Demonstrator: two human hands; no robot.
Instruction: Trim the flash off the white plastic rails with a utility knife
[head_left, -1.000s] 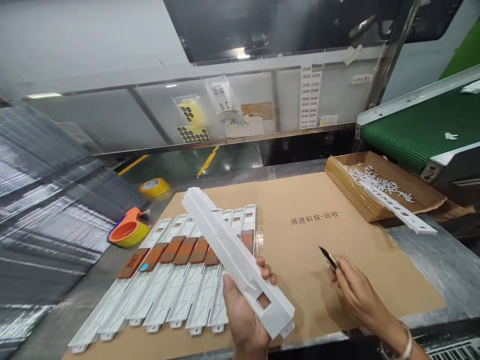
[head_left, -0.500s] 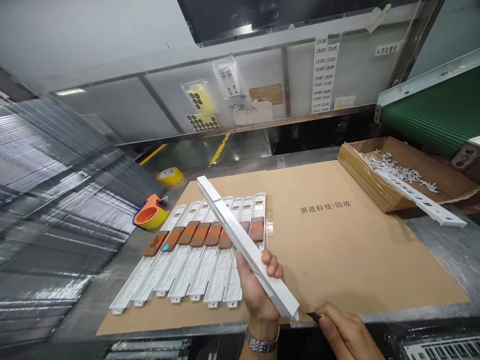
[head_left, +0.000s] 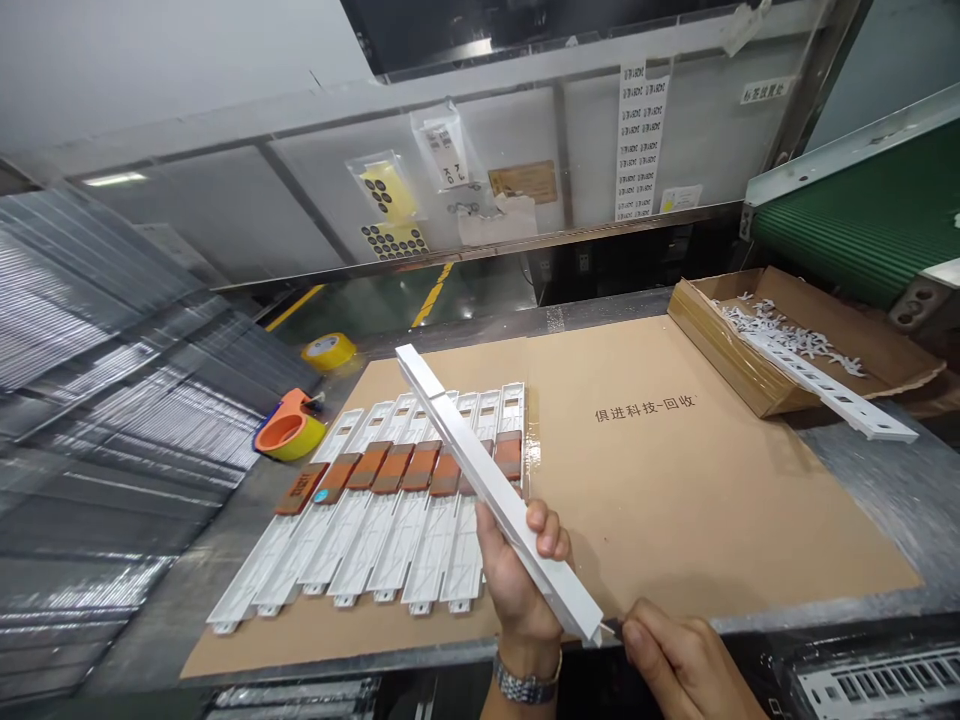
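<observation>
My left hand (head_left: 517, 570), a watch on its wrist, is closed round a long white plastic bar (head_left: 480, 470). The bar slants from upper left to lower right above the cardboard. At its lower end, my right hand (head_left: 679, 645) pinches a small dark pointed blade (head_left: 613, 627), mostly hidden by the fingers. The blade's tip is at the end of the bar; whether it touches is hard to tell. Left of my hands, several white plastic channel pieces (head_left: 367, 550) lie side by side with orange-brown blocks (head_left: 386, 467) across them. The raised bar partly covers some of them.
A cardboard sheet (head_left: 645, 500) covers the table. At the right stands a cardboard box (head_left: 727, 365) of white scraps, with a slotted white strip (head_left: 847, 400) over its edge. A tape dispenser (head_left: 289, 430) and yellow tape roll (head_left: 328, 351) sit left. A green conveyor (head_left: 847, 235) is at upper right.
My right hand has moved slightly left, bringing the blade up to the bar's lower end. My left hand keeps its hold on the bar. The whole view has shifted a little.
</observation>
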